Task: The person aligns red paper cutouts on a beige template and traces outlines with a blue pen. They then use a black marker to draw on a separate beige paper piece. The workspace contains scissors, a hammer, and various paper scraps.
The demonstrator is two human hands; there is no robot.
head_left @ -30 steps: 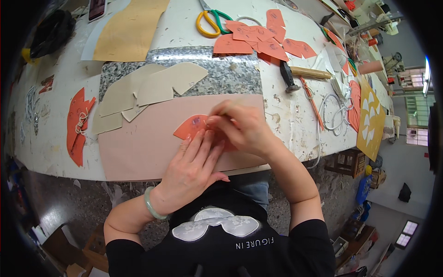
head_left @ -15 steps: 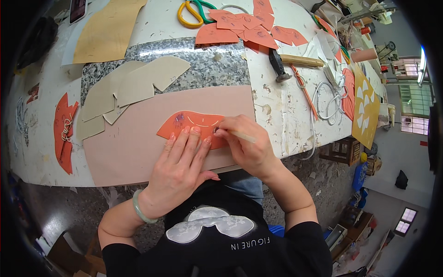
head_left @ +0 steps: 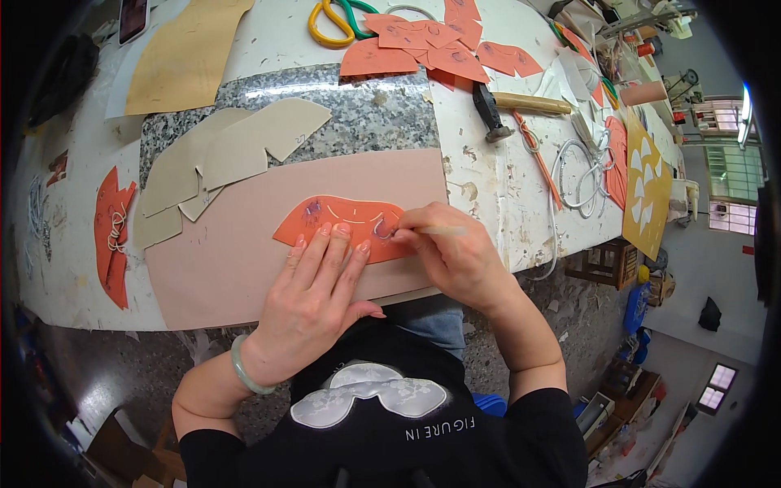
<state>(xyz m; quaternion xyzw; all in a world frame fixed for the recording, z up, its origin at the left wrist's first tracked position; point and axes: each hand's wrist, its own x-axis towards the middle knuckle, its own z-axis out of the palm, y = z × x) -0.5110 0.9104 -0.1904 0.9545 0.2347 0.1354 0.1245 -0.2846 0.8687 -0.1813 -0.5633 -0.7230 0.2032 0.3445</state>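
Observation:
An orange leather piece (head_left: 325, 218) with pale curved marks lies on a pink cutting mat (head_left: 228, 260) at the table's near edge. My left hand (head_left: 313, 293) lies flat on the piece's lower edge, fingers spread, pressing it down. My right hand (head_left: 451, 252) grips a thin pale marking pen (head_left: 431, 231) whose tip touches the piece's right end. A green bangle sits on my left wrist.
Beige pattern cards (head_left: 228, 154) lie on a granite slab (head_left: 358, 106). Beyond are several orange cut pieces (head_left: 431, 41), yellow-handled scissors (head_left: 329, 20), a hammer (head_left: 504, 106), white cord (head_left: 582, 175) and a tan sheet (head_left: 183, 53). More orange pieces (head_left: 110, 232) lie at the left.
The orange piece went from mostly covered by both hands to spread out flat on the mat. My left hand slid to its lower edge; my right hand moved to its right end with the pen.

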